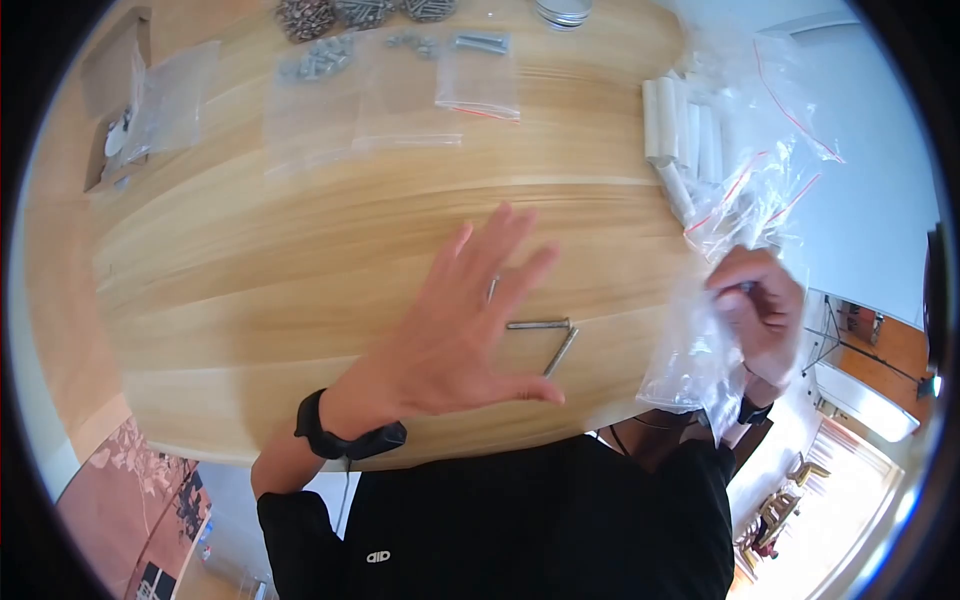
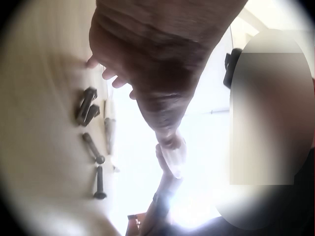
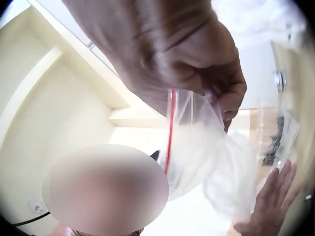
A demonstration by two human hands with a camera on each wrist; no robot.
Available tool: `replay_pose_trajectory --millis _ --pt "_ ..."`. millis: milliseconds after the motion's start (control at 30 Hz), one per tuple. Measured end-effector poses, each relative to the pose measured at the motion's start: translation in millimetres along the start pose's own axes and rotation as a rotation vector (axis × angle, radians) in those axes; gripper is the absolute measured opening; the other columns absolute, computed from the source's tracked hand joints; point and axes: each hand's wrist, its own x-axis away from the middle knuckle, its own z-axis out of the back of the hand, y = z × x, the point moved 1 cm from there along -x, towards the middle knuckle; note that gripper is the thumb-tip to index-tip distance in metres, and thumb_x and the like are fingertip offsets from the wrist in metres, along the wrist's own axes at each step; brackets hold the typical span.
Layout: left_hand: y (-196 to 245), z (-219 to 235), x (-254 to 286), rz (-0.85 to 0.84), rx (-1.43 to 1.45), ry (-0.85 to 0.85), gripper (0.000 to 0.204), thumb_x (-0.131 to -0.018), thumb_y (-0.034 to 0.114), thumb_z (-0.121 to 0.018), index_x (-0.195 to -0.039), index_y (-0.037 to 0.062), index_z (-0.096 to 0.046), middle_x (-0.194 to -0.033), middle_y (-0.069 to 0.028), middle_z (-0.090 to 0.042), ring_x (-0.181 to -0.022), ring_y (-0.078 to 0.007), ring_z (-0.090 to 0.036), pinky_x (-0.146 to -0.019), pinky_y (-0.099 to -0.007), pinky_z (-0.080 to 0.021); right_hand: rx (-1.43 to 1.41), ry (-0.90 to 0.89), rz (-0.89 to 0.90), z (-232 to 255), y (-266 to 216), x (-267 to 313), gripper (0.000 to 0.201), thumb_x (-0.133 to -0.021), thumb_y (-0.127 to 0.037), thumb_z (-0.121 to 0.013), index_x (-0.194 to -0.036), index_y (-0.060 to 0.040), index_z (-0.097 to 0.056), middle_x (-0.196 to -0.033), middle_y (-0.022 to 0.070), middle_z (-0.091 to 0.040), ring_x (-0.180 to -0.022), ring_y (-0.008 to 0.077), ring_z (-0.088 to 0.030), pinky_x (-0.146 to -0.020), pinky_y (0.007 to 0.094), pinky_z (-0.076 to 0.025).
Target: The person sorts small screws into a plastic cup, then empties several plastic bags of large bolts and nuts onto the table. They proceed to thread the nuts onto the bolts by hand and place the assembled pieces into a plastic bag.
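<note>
My left hand (image 1: 450, 320) is spread with fingers straight over the wooden table, palm down and holding nothing. Close by its thumb and fingers, steel bolts (image 1: 540, 324) lie on the wood, one partly hidden by the hand. The left wrist view shows several bolts (image 2: 100, 183) beside that hand. At the table's right edge, my right hand (image 1: 765, 305) pinches a clear plastic zip bag (image 1: 690, 360) that hangs from its curled fingers. A red seal strip runs along the bag (image 3: 189, 152) in the right wrist view.
White tubes (image 1: 685, 125) and more clear bags with red strips (image 1: 790, 140) lie at the right. Along the back are bags of small metal hardware (image 1: 365, 12), a flat bag with bolts (image 1: 480, 75) and round metal discs (image 1: 563, 12). A cardboard box (image 1: 115, 110) stands far left.
</note>
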Motion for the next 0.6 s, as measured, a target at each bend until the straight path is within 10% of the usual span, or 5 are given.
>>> replay_pose_trajectory --millis 100,200,367,600 --pt "11.4 -28.3 4.6 -0.041 -0.314 -0.158 0.109 -0.073 0.073 -0.076 -0.153 0.0063 -0.042 -0.162 -0.0236 -0.032 -0.152 -0.0451 -0.026 -0.121 -0.0626 -0.020 0.343 -0.118 -0.152 -6.4 42.1 8.6 0.021 -0.089 -0.001 -0.074 -0.109 0.0015 -0.067 -0.100 0.0103 -0.070 -0.088 0.0201 -0.069 -0.075 0.0318 -0.053" --pt "17.8 -55.5 2.8 -0.042 -0.342 -0.092 0.095 -0.077 0.061 -0.078 -0.150 0.0079 -0.047 -0.161 -0.0222 -0.034 -0.152 -0.0459 -0.026 -0.120 -0.0676 -0.018 0.924 0.020 0.118 -24.4 44.4 6.7 0.037 -0.084 -0.008 -0.078 -0.118 -0.0003 -0.065 -0.119 0.0164 -0.068 -0.104 0.0361 -0.066 -0.085 0.0441 -0.054" --pt "8.0 -67.3 8.1 -0.049 -0.551 -0.087 0.056 -0.088 0.015 -0.067 -0.141 0.0039 -0.056 -0.155 -0.0213 -0.044 -0.149 -0.0418 -0.034 -0.120 -0.0603 -0.028 0.898 0.128 0.197 -46.2 30.0 38.7 0.056 -0.089 -0.025 -0.075 -0.136 0.0002 -0.060 -0.146 0.0213 -0.054 -0.134 0.0409 -0.052 -0.108 0.0508 -0.043" --pt "12.0 -65.7 15.0 -0.048 -0.432 -0.033 0.053 -0.091 0.013 -0.067 -0.142 0.0004 -0.055 -0.156 -0.0210 -0.043 -0.146 -0.0426 -0.037 -0.119 -0.0542 -0.034 0.944 -0.094 0.076 -63.5 88.2 41.2 0.063 -0.096 -0.022 -0.063 -0.153 -0.0058 -0.044 -0.164 0.0211 -0.030 -0.154 0.0382 -0.026 -0.125 0.0541 -0.020"
